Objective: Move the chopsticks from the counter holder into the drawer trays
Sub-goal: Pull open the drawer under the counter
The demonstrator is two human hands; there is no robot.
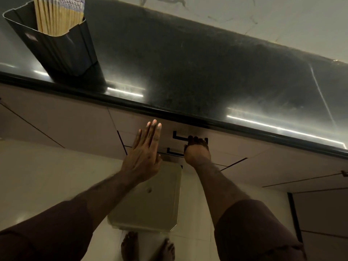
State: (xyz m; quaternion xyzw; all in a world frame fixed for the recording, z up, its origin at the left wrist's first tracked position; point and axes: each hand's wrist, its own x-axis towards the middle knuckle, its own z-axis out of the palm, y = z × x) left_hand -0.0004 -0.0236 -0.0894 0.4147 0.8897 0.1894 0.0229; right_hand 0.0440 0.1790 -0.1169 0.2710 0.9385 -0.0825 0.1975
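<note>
A bundle of wooden chopsticks (56,15) stands upright in a black holder (62,51) at the far left of the dark counter (188,72). Below the counter edge is the top drawer front (169,129), closed, with a black handle (180,137). My right hand (196,150) is curled around that handle from below. My left hand (145,153) hovers flat with fingers straight and together, close to the drawer front left of the handle, holding nothing. The drawer trays are hidden inside.
A second black handle (174,152) marks a lower drawer beneath. A beige square bin lid (150,200) stands on the tiled floor below the drawers, near my bare feet (146,247). More cabinet fronts (56,117) run left and right.
</note>
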